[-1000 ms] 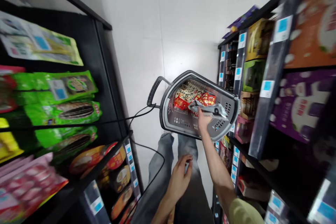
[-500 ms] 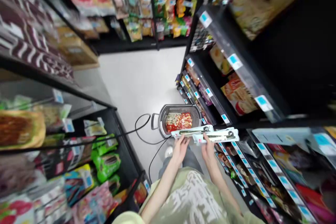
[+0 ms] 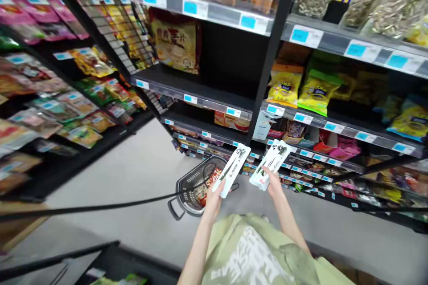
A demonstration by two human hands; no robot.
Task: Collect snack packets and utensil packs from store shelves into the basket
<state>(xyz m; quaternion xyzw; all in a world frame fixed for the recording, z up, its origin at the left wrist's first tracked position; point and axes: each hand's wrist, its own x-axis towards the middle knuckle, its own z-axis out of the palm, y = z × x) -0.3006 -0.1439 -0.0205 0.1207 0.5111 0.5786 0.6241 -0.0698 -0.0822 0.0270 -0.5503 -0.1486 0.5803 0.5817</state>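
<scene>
Slim white packet gripped in left hand. Overlapping white pouches pinched in right hand. Dark grey basket set on floor below left hand, partly covered by its packet; red packs held inside. Yellow bags shelved beyond right hand.

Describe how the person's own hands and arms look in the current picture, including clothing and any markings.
The left hand and right hand are bare, without gloves. No sleeve covers the visible forearms, and no cable or watch shows on them. The shirt is pale green with large white lettering across its front.
</scene>
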